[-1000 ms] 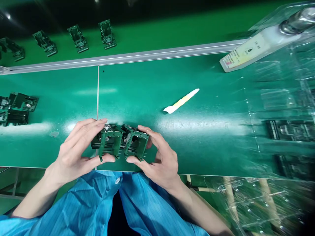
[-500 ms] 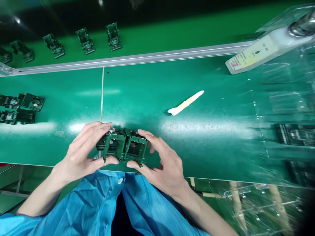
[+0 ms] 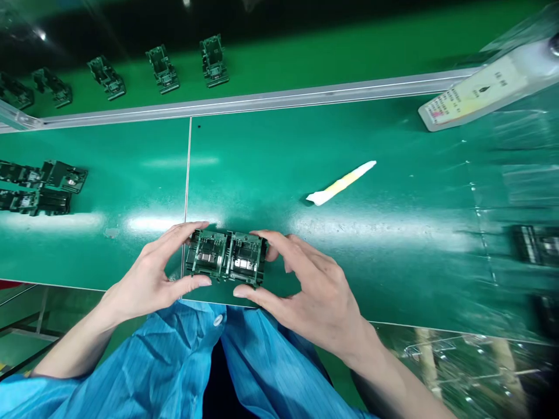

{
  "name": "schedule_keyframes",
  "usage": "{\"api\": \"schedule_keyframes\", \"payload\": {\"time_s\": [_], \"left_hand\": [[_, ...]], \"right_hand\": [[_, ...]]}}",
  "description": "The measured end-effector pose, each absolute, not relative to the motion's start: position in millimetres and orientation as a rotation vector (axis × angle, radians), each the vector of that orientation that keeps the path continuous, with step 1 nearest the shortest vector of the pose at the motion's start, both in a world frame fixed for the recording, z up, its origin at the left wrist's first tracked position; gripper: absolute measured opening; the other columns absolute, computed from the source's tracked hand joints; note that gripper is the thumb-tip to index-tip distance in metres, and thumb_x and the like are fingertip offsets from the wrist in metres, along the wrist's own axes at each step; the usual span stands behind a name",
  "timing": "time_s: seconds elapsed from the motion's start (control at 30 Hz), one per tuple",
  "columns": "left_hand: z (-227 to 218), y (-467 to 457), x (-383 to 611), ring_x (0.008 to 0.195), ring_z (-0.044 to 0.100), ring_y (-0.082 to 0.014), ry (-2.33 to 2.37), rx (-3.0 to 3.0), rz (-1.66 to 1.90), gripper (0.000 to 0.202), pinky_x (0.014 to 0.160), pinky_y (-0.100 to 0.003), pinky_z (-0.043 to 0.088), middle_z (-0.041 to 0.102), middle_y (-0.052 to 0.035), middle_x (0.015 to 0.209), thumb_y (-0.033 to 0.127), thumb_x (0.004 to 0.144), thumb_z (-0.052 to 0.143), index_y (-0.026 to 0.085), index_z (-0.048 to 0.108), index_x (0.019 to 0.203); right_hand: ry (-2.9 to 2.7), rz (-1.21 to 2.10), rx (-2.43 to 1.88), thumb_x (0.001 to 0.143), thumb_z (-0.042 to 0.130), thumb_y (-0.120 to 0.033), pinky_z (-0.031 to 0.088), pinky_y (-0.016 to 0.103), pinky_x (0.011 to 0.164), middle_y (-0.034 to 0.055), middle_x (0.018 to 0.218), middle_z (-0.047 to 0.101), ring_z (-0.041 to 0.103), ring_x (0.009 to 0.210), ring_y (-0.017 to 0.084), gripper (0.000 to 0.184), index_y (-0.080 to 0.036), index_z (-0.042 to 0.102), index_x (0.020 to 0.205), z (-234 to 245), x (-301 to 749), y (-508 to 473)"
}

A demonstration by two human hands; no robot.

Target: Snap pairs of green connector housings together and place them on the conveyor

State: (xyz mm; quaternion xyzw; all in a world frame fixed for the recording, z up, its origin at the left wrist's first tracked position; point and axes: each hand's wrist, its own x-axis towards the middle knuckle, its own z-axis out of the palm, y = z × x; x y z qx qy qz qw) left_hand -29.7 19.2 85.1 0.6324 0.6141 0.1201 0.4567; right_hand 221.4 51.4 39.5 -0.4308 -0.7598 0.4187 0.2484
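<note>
Two dark green plastic housings (image 3: 227,256) are held side by side, close to the front edge of the green bench. Through their open frames, shiny metal parts show inside. My left hand (image 3: 163,267) grips the left end, fingers along the far side and thumb along the near side. Around the right end, my right hand (image 3: 305,279) closes the same way, thumb at the near corner. Whether the housings touch the bench surface I cannot tell.
Several similar housings stand on a back ledge (image 3: 262,81), and more housings (image 3: 56,186) lie at the left. A white and yellow strip (image 3: 343,183) lies mid-bench. At the right are a labelled bottle (image 3: 480,90), clear plastic sheeting (image 3: 515,169) and dark parts (image 3: 539,244).
The two housings have tipped, so more of their insides with the metal parts faces me. Both hands keep their hold. The whole view has shifted slightly.
</note>
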Motion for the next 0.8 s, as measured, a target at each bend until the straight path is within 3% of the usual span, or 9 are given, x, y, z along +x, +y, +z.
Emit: {"api": "schedule_keyframes", "payload": {"time_s": [0.2,0.33,0.5,0.6,0.7,0.8], "left_hand": [[83,13,-34,0.085,0.073,-0.0225,1.598,1.556,0.322,0.063,0.076,-0.035,0.064,0.074,-0.0108,0.112,0.054,0.077,0.076,0.021,0.062,0.13],[84,12,-35,0.075,0.072,-0.0213,1.601,1.51,0.27,0.063,0.065,-0.033,0.063,0.076,-0.0094,0.101,0.059,0.076,0.075,0.02,0.065,0.125],[83,11,-34,0.084,0.073,-0.0241,1.61,1.44,0.253,0.063,0.07,-0.035,0.064,0.074,-0.0112,0.11,0.057,0.076,0.075,0.02,0.063,0.126],[79,15,-34,0.098,0.072,-0.0256,1.551,1.567,0.271,0.059,0.076,-0.035,0.064,0.07,-0.0124,0.119,0.051,0.081,0.074,0.021,0.057,0.129],[74,26,-38,0.118,0.064,-0.0278,1.467,1.973,0.344,0.052,0.091,-0.04,0.061,0.064,-0.0175,0.128,0.032,0.084,0.074,0.016,0.053,0.129],[74,42,-48,0.128,0.055,-0.03,1.25,2.593,0.441,0.04,0.102,-0.047,0.054,0.064,-0.0174,0.124,0.009,0.082,0.071,0.013,0.058,0.12]], "right_hand": [[-1.971,1.382,-1.193,0.079,0.081,-0.049,0.052,0.027,0.058,0.0008,0.082,0.067,0.064,0.07,0.015,0.057,-0.016,0.059,0.12,41,221,57],[-1.938,1.476,-1.2,0.07,0.089,-0.042,0.05,0.025,0.058,-0.002,0.078,0.066,0.063,0.068,0.014,0.056,-0.017,0.062,0.112,43,221,62],[-1.931,1.507,-1.213,0.071,0.088,-0.044,0.053,0.026,0.062,-0.0024,0.078,0.066,0.063,0.067,0.014,0.054,-0.019,0.062,0.111,44,220,61],[-2.012,1.396,-1.2,0.077,0.083,-0.047,0.058,0.032,0.069,0.0028,0.088,0.07,0.067,0.077,0.019,0.057,-0.018,0.058,0.119,41,221,61],[-2.149,1.051,-1.051,0.086,0.075,-0.044,0.059,0.04,0.078,0.0117,0.107,0.072,0.067,0.095,0.025,0.053,-0.015,0.054,0.126,35,222,67],[-2.263,0.516,-0.806,0.091,0.07,-0.027,0.059,0.041,0.081,0.0119,0.113,0.073,0.066,0.103,0.026,0.03,-0.016,0.058,0.116,32,227,83]]}}
